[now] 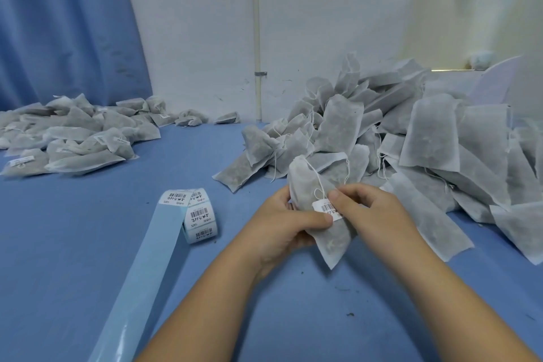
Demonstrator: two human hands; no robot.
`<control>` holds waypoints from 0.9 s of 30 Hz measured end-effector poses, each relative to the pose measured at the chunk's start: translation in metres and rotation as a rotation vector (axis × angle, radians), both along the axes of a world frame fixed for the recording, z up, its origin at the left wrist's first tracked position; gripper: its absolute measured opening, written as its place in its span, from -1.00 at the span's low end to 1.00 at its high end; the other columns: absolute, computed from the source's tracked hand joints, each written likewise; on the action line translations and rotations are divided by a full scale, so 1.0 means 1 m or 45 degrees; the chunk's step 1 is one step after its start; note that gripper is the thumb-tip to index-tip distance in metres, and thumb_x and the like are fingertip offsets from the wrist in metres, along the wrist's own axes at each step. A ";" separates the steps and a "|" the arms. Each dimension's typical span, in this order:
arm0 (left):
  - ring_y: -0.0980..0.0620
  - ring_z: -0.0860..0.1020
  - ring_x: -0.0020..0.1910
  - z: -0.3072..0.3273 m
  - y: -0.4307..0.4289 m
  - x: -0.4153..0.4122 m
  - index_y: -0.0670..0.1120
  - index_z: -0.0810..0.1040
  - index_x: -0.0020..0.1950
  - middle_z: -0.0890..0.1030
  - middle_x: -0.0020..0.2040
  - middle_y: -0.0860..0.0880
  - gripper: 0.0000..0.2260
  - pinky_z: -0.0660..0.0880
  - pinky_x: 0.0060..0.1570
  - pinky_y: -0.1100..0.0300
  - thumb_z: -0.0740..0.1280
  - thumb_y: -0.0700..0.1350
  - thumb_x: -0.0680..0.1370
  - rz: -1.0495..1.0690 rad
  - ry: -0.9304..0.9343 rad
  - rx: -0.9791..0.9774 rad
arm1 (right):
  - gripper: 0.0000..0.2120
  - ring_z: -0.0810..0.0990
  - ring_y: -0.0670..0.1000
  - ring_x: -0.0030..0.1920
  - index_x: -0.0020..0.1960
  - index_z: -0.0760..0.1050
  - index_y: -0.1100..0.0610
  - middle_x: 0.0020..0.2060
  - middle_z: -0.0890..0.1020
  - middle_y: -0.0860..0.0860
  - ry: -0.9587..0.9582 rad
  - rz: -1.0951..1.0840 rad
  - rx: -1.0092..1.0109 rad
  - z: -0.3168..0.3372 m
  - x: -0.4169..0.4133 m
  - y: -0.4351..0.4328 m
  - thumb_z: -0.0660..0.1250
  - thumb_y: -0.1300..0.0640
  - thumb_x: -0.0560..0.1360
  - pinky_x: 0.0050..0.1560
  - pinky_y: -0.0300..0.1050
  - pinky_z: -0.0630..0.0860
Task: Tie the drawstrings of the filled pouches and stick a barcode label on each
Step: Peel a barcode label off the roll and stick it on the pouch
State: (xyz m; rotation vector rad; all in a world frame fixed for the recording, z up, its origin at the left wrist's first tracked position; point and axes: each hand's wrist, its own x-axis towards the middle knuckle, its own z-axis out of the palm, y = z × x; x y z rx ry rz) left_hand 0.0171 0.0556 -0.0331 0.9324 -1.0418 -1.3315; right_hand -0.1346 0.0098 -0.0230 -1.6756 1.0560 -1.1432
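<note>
My left hand grips a filled white mesh pouch from its left side, thumb across the front. The pouch's neck is drawn in, and its drawstring hangs loose over the front. A white barcode label lies on the pouch's front. My right hand has its thumb and fingertips on the label's right edge. Left of my hands on the blue table stands a roll of barcode labels, and its empty blue backing strip trails toward the near edge.
A big heap of filled pouches with loose strings fills the right side of the blue table. At the far left lies a flatter pile of pouches that carry labels. A white wall and a blue curtain stand behind.
</note>
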 end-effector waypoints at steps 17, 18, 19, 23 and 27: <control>-0.21 0.60 0.21 0.002 0.004 -0.018 -0.25 0.50 0.30 0.64 0.19 -0.25 -0.57 0.48 0.30 -0.12 0.39 -0.22 0.44 0.097 0.037 -0.068 | -0.92 0.69 -0.05 -0.17 -0.13 0.67 0.01 -0.20 0.73 -0.05 -0.220 0.138 0.037 0.006 -0.003 0.005 0.42 0.15 0.49 -0.17 -0.20 0.58; -0.22 0.60 0.20 0.003 0.004 -0.019 -0.25 0.51 0.28 0.64 0.18 -0.25 -0.57 0.50 0.27 -0.10 0.39 -0.24 0.42 0.100 0.040 -0.074 | -0.91 0.69 -0.05 -0.18 -0.14 0.67 0.03 -0.21 0.73 -0.03 -0.235 0.124 0.050 0.006 -0.003 0.004 0.40 0.15 0.51 -0.14 -0.15 0.58; -0.22 0.61 0.18 0.004 0.004 -0.019 -0.26 0.51 0.27 0.64 0.17 -0.26 -0.58 0.53 0.22 -0.07 0.38 -0.28 0.40 0.100 0.054 -0.077 | -0.89 0.68 -0.05 -0.20 -0.15 0.67 0.04 -0.22 0.72 -0.02 -0.260 0.106 0.065 0.006 -0.003 0.002 0.39 0.15 0.52 -0.13 -0.11 0.56; -0.14 0.65 0.09 0.011 0.006 -0.019 -0.32 0.50 0.26 0.66 0.13 -0.26 -0.62 0.60 0.07 0.09 0.32 -0.39 0.44 0.134 0.100 -0.064 | -0.81 0.66 -0.07 -0.21 -0.17 0.66 0.01 -0.21 0.72 -0.01 -0.400 0.038 0.098 0.004 -0.001 0.004 0.32 0.11 0.57 -0.12 -0.10 0.57; -0.14 0.67 0.04 0.038 0.014 0.006 -0.25 0.62 0.10 0.70 0.03 -0.22 -0.84 0.55 0.18 -0.05 0.28 -0.31 0.58 0.329 -0.110 -0.032 | -0.87 0.62 -0.08 -0.22 -0.06 0.65 -0.09 -0.18 0.69 -0.08 -0.357 0.150 0.059 0.001 0.014 0.016 0.32 0.06 0.56 -0.25 -0.16 0.52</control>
